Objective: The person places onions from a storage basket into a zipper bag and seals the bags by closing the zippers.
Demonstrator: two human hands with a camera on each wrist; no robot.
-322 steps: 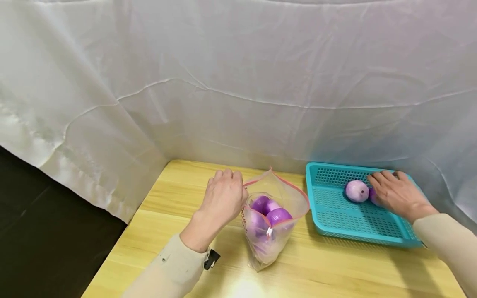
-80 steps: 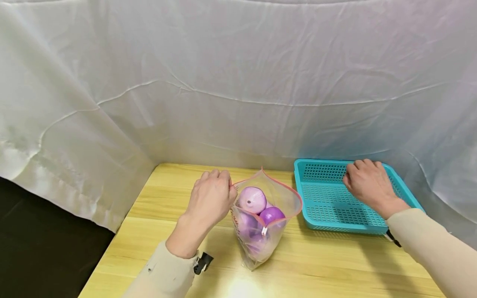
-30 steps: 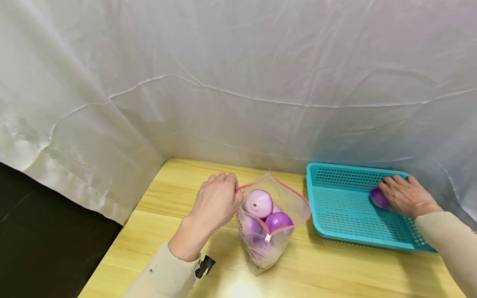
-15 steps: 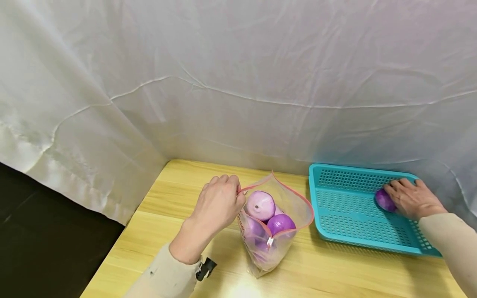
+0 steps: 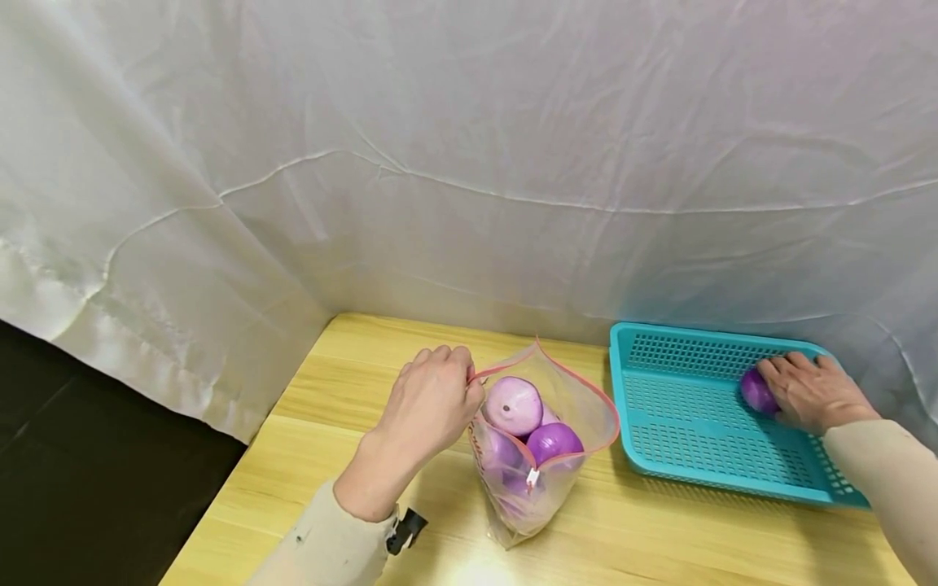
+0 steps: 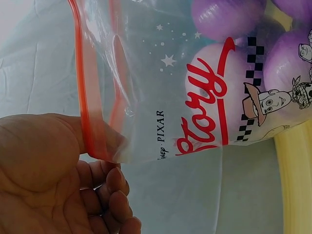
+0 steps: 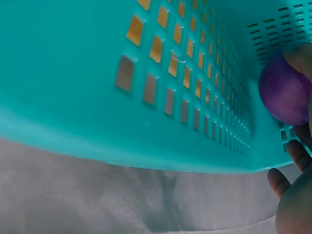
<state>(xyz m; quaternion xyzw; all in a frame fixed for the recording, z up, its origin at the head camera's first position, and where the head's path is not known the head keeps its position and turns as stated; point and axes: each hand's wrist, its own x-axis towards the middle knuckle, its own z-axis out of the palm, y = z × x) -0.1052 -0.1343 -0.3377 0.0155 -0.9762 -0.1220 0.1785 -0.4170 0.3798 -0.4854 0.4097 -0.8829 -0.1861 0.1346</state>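
Note:
My left hand [image 5: 428, 403] pinches the red-edged rim of a clear zip bag [image 5: 538, 496] at its left side, and the bag's mouth gapes. Inside it lie several round purple onions, a pale one [image 5: 515, 405] on top and a darker glossy one [image 5: 554, 443] beside it. The left wrist view shows the thumb against the rim of the printed bag [image 6: 168, 97], fingers curled below. In the turquoise basket [image 5: 681, 472], my right hand [image 5: 813, 395] grips a dark purple onion [image 5: 758, 392], its palm side mostly hidden. The right wrist view shows fingers around this onion [image 7: 282, 90].
The basket stands right of the bag on a light wooden table [image 5: 352, 366]. A pale grey cloth [image 5: 469, 163] hangs behind and to the left. A white zip slider [image 5: 532, 477] sits at the bag's front corner.
Compared with the oldest frame, a pale onion has come to the top of the bag, and fewer onions show in the basket. Over the last second the right hand stays at the dark onion.

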